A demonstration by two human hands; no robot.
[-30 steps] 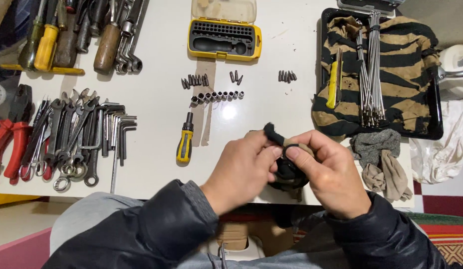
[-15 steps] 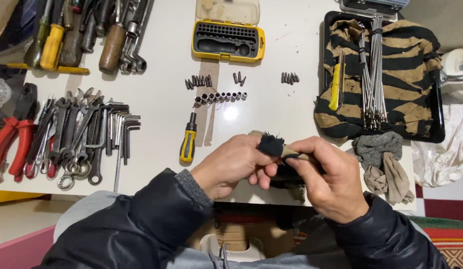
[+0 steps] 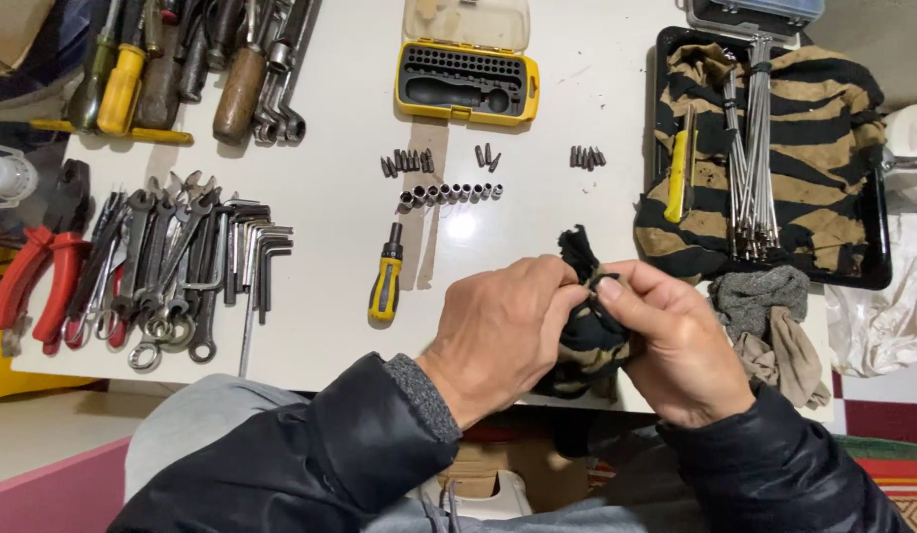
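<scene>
While my left hand (image 3: 503,326) and my right hand (image 3: 676,345) meet over the near edge of the white table (image 3: 340,227), both are closed around a black and tan striped rag (image 3: 589,341) bunched between them. My left fingers are curled and pressed onto the cloth, and my right thumb and forefinger pinch a fold of it near the top, where a dark corner of the rag sticks up. Whether anything is wrapped inside the cloth I cannot tell.

Just left of my left hand lies a small screwdriver (image 3: 386,276) with a yellow and black handle. Beyond it, farther from me, short bits (image 3: 449,192) sit in rows. At the far edge stands an open yellow bit case (image 3: 466,84). On the left, wrenches and hex keys (image 3: 182,266) lie fanned out, with red-handled pliers (image 3: 39,286) at the very edge, and larger screwdrivers (image 3: 172,64) are grouped at the far left corner. To the right, a black tray (image 3: 868,266) holds another striped cloth (image 3: 824,128) with a bundle of thin metal rods (image 3: 750,148) and a yellow tool (image 3: 679,178) on it. A grey rag (image 3: 769,306) lies just beside my right hand.
</scene>
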